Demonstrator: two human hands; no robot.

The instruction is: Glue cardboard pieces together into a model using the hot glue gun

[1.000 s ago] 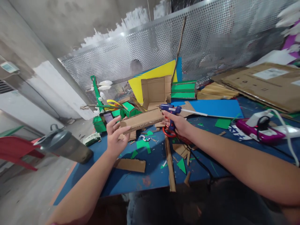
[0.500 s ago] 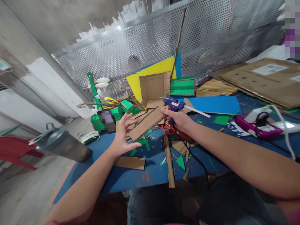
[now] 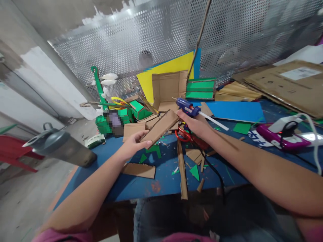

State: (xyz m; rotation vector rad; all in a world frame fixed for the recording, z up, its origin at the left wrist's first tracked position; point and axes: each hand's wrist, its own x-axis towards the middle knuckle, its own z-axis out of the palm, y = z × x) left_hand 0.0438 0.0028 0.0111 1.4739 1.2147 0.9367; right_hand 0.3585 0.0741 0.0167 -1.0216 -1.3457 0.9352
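My left hand (image 3: 135, 144) is closed on the near left end of a brown cardboard strip (image 3: 163, 128), thumb on top. In my right hand (image 3: 193, 123) is a blue hot glue gun (image 3: 187, 107), its nozzle pointing left and a white glue stick sticking out of its back. The fingertips of that hand also meet the far right end of the strip. Red-handled scissors (image 3: 182, 134) lie just below the glue gun. Behind the strip stands an open cardboard box form (image 3: 169, 88). A loose cardboard piece (image 3: 138, 170) lies near my left wrist.
Green and cardboard scraps (image 3: 194, 172) litter the blue table (image 3: 121, 191). A tumbler (image 3: 65, 146) stands at left, near green-covered boxes (image 3: 137, 109). A purple power strip (image 3: 280, 136) and flattened cardboard (image 3: 285, 84) are at right; the glue gun's black cord (image 3: 219, 174) trails over the front edge.
My left hand has gone from spread fingers beside the cardboard strip to gripping its near end. My right hand still holds the glue gun. The view has shifted slightly.
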